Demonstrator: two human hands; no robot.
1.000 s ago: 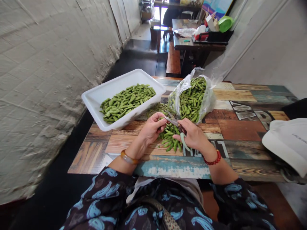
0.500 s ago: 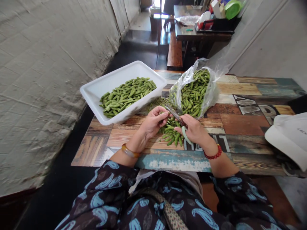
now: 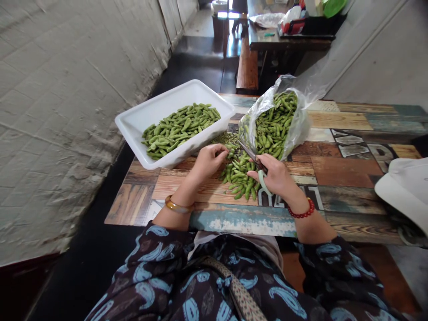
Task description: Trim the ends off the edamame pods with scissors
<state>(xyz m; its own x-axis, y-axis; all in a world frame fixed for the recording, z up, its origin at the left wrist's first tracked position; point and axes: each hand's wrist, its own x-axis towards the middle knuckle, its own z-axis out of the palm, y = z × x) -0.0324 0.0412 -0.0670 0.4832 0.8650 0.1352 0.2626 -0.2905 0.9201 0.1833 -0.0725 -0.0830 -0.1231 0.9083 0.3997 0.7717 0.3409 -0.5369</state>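
Observation:
My right hand is wrapped round the pale-green handles of a pair of scissors, whose blades point up and left. My left hand is closed in a pinch, with a green soybean pod at its fingertips, partly hidden. Between and below the hands lies a loose pile of soybean pods on the table. A clear plastic bag full of pods lies open just beyond the scissors. To the left, a white plastic tub holds many pods, and small green trimmings lie beside it.
The patterned wood-plank table carries all of this. A white cap rests at its right edge. A wall runs along the left. Farther back stand a bench and another table with a black tray of items.
My left hand has drawn slightly away from the scissor blades and turned, its fingers now lower over the pile. The right hand still grips the scissors. The camera view has shifted slightly.

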